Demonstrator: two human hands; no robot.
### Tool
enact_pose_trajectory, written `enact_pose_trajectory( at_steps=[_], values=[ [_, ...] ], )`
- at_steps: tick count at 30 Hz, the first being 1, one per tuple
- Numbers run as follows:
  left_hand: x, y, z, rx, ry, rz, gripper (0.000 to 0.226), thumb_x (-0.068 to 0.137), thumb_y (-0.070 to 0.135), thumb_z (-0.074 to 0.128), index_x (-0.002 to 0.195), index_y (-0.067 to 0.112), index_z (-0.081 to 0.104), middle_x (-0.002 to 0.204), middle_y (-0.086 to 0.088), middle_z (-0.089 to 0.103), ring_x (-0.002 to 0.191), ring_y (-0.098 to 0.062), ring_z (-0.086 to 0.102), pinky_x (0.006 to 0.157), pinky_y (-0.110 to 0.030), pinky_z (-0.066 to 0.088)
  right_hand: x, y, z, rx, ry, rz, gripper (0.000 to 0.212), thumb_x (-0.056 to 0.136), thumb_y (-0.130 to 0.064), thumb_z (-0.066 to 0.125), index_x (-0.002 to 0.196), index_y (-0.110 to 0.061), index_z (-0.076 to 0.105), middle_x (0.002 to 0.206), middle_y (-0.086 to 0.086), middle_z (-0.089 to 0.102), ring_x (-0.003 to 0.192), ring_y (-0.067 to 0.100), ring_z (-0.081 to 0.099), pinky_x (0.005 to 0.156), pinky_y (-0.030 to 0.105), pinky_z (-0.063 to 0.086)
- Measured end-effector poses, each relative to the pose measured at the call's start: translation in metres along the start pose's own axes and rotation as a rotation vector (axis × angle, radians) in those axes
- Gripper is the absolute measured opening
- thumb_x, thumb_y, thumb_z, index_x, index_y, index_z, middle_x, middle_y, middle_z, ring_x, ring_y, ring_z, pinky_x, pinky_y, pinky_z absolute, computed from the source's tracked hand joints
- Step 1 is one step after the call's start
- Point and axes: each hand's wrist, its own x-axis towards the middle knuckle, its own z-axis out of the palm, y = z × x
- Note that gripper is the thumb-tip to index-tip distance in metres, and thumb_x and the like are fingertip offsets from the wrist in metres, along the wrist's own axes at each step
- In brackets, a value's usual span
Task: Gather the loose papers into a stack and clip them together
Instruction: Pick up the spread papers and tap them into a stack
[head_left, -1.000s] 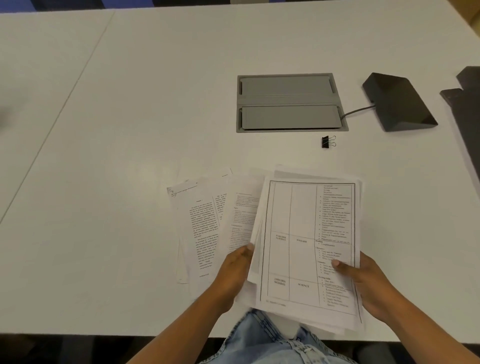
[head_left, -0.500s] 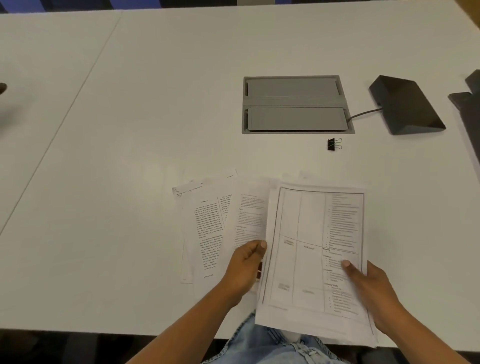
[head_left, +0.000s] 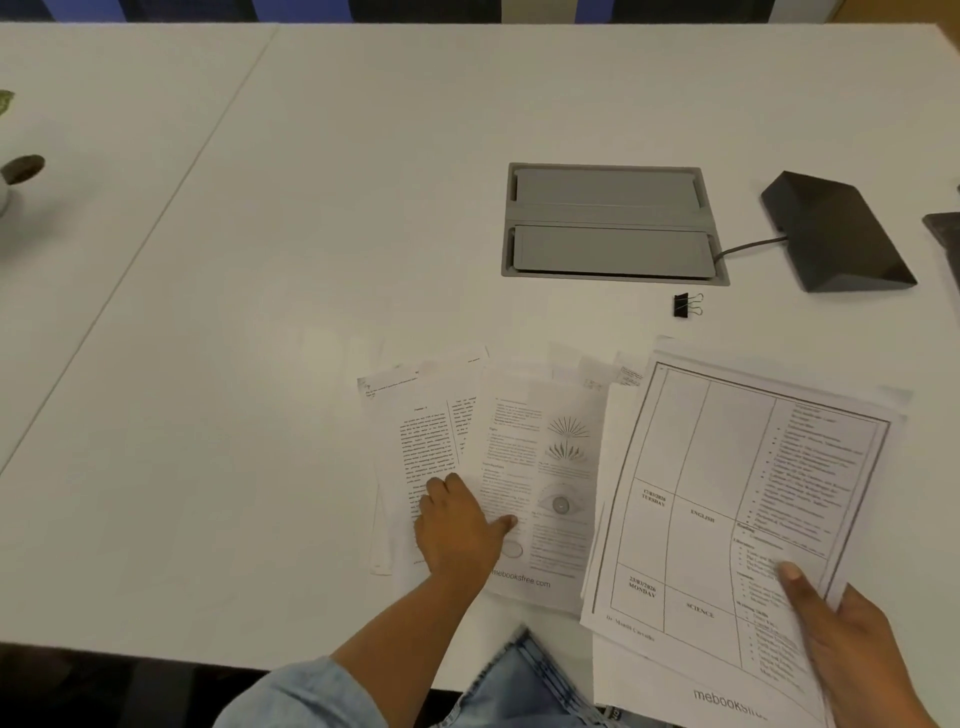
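Fingers of my left hand (head_left: 457, 525) are pressing flat, releasing nothing, on loose printed white sheets (head_left: 441, 441) at lower centre to drag them together, while my right hand (head_left: 852, 639) is pinching the gathered white timetable stack (head_left: 727, 493) lower right.

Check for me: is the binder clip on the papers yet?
No, the binder clip lies alone on the table, beyond the papers, untouched.

Plain white tabletop (head_left: 363, 208) with a grey recessed cable hatch (head_left: 610, 223); dark grey wedge-shaped box (head_left: 836, 234) beside it; little black binder clip (head_left: 681, 305) with silvery wire handles. White printed sheets (head_left: 519, 467) carry black text and pale grey drawings; the white timetable sheet (head_left: 727, 493) has a black-lined grid; faded light-blue denim (head_left: 519, 686) below.
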Motion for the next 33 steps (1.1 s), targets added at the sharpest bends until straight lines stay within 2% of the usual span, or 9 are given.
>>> enact_pose_trajectory(
  at_steps=[4, 9, 15, 17, 20, 24, 26, 29, 33],
  values=[
    [0.011, -0.007, -0.001, -0.346, -0.047, -0.113, 0.081, 0.061, 0.045, 0.09, 0.118, 0.009, 0.044, 0.112, -0.006, 0.06, 0.101, -0.026, 0.063, 0.077, -0.038, 0.055, -0.004, -0.005, -0.003, 0.006, 0.024, -0.004, 0.043, 0.094, -0.018, 0.059, 0.132, 0.0, 0.055, 0.111, 0.009, 0.059, 0.103, 0.023, 0.053, 0.093, 0.031, 0.034],
    [0.019, -0.026, -0.006, -0.362, -0.02, -0.105, 0.019, 0.085, 0.029, 0.074, 0.085, 0.014, 0.061, 0.097, -0.007, 0.069, 0.076, -0.018, 0.064, 0.07, -0.036, 0.058, -0.008, -0.009, -0.003, 0.011, 0.04, -0.007, 0.043, 0.094, -0.019, 0.059, 0.132, 0.0, 0.054, 0.11, 0.009, 0.059, 0.103, 0.023, 0.053, 0.093, 0.032, 0.034],
    [-0.001, -0.018, 0.001, -0.179, 0.066, -0.043, 0.072, 0.075, 0.06, 0.072, 0.122, 0.011, 0.049, 0.115, -0.006, 0.056, 0.106, -0.025, 0.059, 0.08, -0.037, 0.052, -0.012, -0.014, 0.009, 0.045, 0.01, 0.003, 0.042, 0.094, -0.017, 0.057, 0.133, -0.001, 0.054, 0.11, 0.011, 0.06, 0.098, 0.024, 0.055, 0.093, 0.031, 0.035],
    [-0.005, -0.011, 0.007, -0.168, 0.035, -0.034, 0.081, 0.072, 0.057, 0.077, 0.128, 0.008, 0.045, 0.119, -0.006, 0.056, 0.11, -0.024, 0.058, 0.086, -0.036, 0.051, -0.014, -0.016, 0.013, 0.043, 0.001, -0.005, 0.041, 0.095, -0.016, 0.057, 0.133, -0.001, 0.054, 0.111, 0.011, 0.06, 0.098, 0.025, 0.055, 0.093, 0.031, 0.035],
    [-0.001, -0.002, 0.011, -0.478, -0.058, -0.135, 0.055, 0.074, 0.029, 0.085, 0.111, 0.009, 0.049, 0.103, -0.006, 0.063, 0.094, -0.024, 0.064, 0.08, -0.037, 0.056, -0.014, -0.018, 0.016, 0.031, -0.009, -0.009, 0.042, 0.094, -0.017, 0.058, 0.134, -0.002, 0.053, 0.111, 0.01, 0.06, 0.097, 0.024, 0.055, 0.094, 0.03, 0.034],
    [0.003, -0.002, 0.004, -0.564, -0.05, -0.115, 0.011, 0.088, 0.007, 0.067, 0.085, 0.014, 0.059, 0.087, -0.004, 0.068, 0.08, -0.017, 0.061, 0.067, -0.023, 0.05, -0.013, -0.018, 0.018, -0.004, -0.006, -0.023, 0.043, 0.093, -0.019, 0.06, 0.132, -0.001, 0.055, 0.114, 0.014, 0.061, 0.103, 0.024, 0.053, 0.094, 0.033, 0.035],
    [0.001, -0.009, -0.001, -0.609, 0.003, -0.124, 0.015, 0.088, 0.001, 0.062, 0.08, 0.013, 0.061, 0.083, -0.003, 0.066, 0.08, -0.018, 0.062, 0.06, -0.017, 0.044, -0.013, -0.02, 0.018, -0.027, -0.004, -0.022, 0.043, 0.092, -0.021, 0.061, 0.13, -0.001, 0.057, 0.119, 0.018, 0.063, 0.103, 0.025, 0.054, 0.094, 0.034, 0.035],
    [-0.005, -0.018, -0.003, -0.594, 0.044, -0.157, 0.009, 0.088, 0.014, 0.067, 0.095, 0.014, 0.063, 0.095, -0.002, 0.066, 0.086, -0.018, 0.063, 0.068, -0.023, 0.047, -0.012, -0.02, 0.019, -0.045, -0.002, -0.004, 0.043, 0.093, -0.019, 0.06, 0.13, 0.003, 0.056, 0.118, 0.016, 0.061, 0.105, 0.022, 0.05, 0.094, 0.032, 0.033],
    [-0.016, -0.006, 0.008, -0.399, 0.025, -0.088, 0.06, 0.081, 0.049, 0.072, 0.125, 0.012, 0.053, 0.119, -0.004, 0.058, 0.107, -0.021, 0.059, 0.086, -0.033, 0.052, -0.015, -0.02, 0.024, -0.061, -0.005, 0.005, 0.042, 0.093, -0.015, 0.06, 0.131, 0.003, 0.055, 0.13, 0.023, 0.059, 0.106, 0.021, 0.049, 0.096, 0.031, 0.031]
  ],
)
